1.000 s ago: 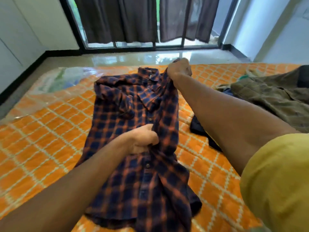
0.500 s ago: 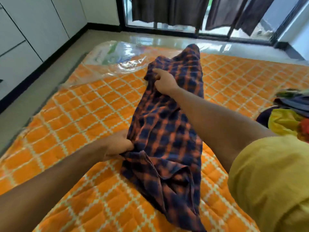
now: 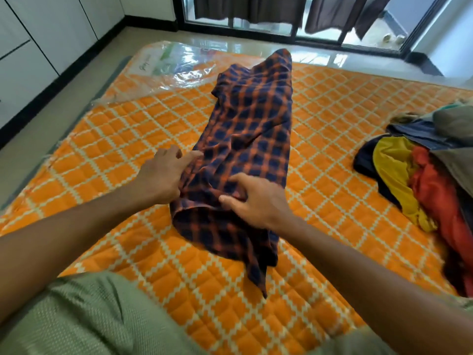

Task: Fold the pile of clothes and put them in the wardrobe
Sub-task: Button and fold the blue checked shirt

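Note:
A navy-and-orange plaid shirt [image 3: 250, 139] lies folded into a long narrow strip on the orange quilted mattress [image 3: 128, 139], its far end pointing toward the window. My left hand [image 3: 163, 178] rests against the strip's near left edge with fingers mostly straight; its lower fingers are hidden by the cloth. My right hand [image 3: 256, 201] sits on the near part of the shirt, thumb and fingers curled into a fold of the fabric. A pile of unfolded clothes [image 3: 422, 180] in yellow, red, navy and olive lies at the mattress's right side.
White wardrobe doors [image 3: 38, 47] line the left wall across a strip of floor. Clear plastic wrapping [image 3: 174, 62] covers the mattress's far-left corner. A glass sliding door with dark curtains [image 3: 256, 8] stands behind. My green-clad knee [image 3: 89, 316] is at the bottom.
My right hand came down from the shirt's far part to the near end beside my left hand. The shirt now lies flatter as a narrow strip.

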